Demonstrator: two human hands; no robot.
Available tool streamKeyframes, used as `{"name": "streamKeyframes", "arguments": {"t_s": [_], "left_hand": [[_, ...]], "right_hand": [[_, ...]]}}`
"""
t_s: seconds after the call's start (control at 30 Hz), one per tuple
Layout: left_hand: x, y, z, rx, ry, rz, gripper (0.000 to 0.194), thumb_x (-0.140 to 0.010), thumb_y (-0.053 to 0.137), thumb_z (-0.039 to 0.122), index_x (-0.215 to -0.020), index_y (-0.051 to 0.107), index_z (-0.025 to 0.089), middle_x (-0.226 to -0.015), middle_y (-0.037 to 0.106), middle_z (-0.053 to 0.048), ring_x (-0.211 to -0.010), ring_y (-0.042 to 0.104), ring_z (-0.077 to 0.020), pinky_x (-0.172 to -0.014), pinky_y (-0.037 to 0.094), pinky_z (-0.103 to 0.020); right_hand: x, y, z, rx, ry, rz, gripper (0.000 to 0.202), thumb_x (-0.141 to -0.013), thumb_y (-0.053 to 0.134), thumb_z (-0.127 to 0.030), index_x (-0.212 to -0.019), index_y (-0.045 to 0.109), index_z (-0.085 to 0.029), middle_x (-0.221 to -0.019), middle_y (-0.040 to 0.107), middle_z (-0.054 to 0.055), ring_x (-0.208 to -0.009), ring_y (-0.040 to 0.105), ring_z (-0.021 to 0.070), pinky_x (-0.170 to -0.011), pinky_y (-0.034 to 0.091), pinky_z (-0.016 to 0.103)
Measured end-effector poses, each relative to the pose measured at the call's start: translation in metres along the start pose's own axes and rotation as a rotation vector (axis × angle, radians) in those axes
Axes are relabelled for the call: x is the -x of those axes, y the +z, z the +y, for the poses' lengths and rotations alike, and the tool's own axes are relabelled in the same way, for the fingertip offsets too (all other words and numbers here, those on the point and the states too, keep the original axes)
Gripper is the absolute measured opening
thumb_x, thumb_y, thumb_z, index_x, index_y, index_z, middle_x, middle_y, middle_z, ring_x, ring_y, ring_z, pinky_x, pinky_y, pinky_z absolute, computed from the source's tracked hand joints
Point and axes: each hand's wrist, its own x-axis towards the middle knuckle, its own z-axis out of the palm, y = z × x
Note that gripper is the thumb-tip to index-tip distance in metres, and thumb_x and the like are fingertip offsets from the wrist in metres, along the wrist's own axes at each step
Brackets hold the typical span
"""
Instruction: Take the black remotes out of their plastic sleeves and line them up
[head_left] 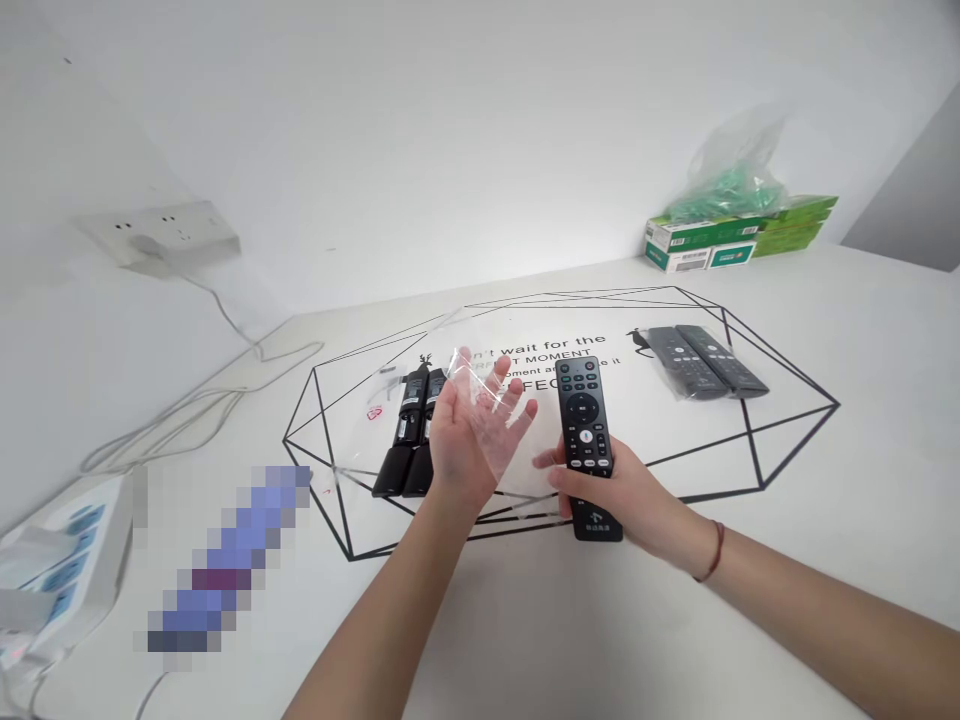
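Note:
My right hand [600, 485] is closed around the lower part of a black remote control [583, 430], its buttons facing up. To the left, my left hand [476, 430] has its fingers spread, palm turned up. A thin clear plastic bag [487, 395] lies over or around those fingers; whether they are inside it I cannot tell. Partly hidden behind my left hand, two black remotes [405, 430] lie back side up with their battery compartments showing. Farther right, two more remotes [705, 360] rest side by side, in what looks like clear wrapping.
Green and white boxes [701, 245] stand against the wall at the back right, topped by a clear bag with green contents [731, 190]. On the left are a power strip [67, 560], loose cables [180, 420] and a blurred-out blue object [240, 550]. Printed lettering and lines mark the white table [525, 620].

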Motion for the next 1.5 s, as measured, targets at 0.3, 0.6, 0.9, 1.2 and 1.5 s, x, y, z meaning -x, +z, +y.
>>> {"name": "streamKeyframes", "arguments": {"t_s": [0.3, 0.6, 0.9, 1.2, 1.5], "left_hand": [[0.008, 0.002, -0.001, -0.015, -0.119, -0.066, 0.06, -0.081, 0.046, 0.062, -0.136, 0.041, 0.037, -0.117, 0.062, -0.006, -0.098, 0.064, -0.0236, -0.089, 0.048, -0.044], [0.007, 0.004, 0.002, -0.088, -0.064, -0.035, 0.048, -0.085, 0.055, 0.034, -0.131, 0.044, 0.039, -0.095, 0.066, 0.0, -0.081, 0.066, -0.0153, -0.09, 0.05, -0.041], [0.005, 0.001, 0.004, -0.112, -0.054, -0.023, 0.052, -0.084, 0.053, 0.047, -0.134, 0.042, 0.04, -0.099, 0.066, -0.001, -0.089, 0.066, -0.0191, -0.091, 0.05, -0.044], [0.005, -0.005, 0.002, -0.298, -0.101, -0.143, 0.061, -0.081, 0.065, 0.018, -0.135, 0.042, 0.031, -0.118, 0.065, -0.006, -0.102, 0.066, -0.0222, -0.096, 0.049, -0.042], [0.003, -0.005, 0.004, -0.285, -0.043, -0.062, 0.064, -0.079, 0.067, 0.017, -0.135, 0.04, 0.033, -0.114, 0.067, -0.005, -0.097, 0.068, -0.0209, -0.095, 0.051, -0.043]], "right_hand": [[0.002, 0.002, 0.001, -0.028, -0.058, 0.026, 0.031, -0.069, 0.077, -0.032, -0.082, 0.051, -0.021, -0.072, 0.06, -0.004, -0.055, 0.059, 0.0134, -0.055, 0.049, 0.03], [0.002, -0.001, -0.004, -0.005, 0.035, 0.026, 0.035, -0.069, 0.076, -0.041, -0.084, 0.054, -0.02, -0.073, 0.06, -0.002, -0.06, 0.06, 0.0147, -0.057, 0.047, 0.029], [0.001, -0.001, -0.001, 0.103, -0.02, 0.031, 0.027, -0.069, 0.076, -0.03, -0.081, 0.054, -0.02, -0.073, 0.062, -0.003, -0.058, 0.058, 0.0132, -0.057, 0.046, 0.028], [-0.002, -0.004, -0.005, -0.012, -0.011, 0.143, 0.035, -0.07, 0.074, -0.044, -0.087, 0.054, -0.02, -0.082, 0.067, 0.003, -0.059, 0.059, 0.0138, -0.054, 0.046, 0.028], [0.002, 0.001, -0.007, 0.051, -0.001, 0.106, 0.029, -0.064, 0.078, -0.035, -0.077, 0.057, -0.02, -0.072, 0.063, -0.002, -0.056, 0.057, 0.0127, -0.054, 0.044, 0.027]]}}
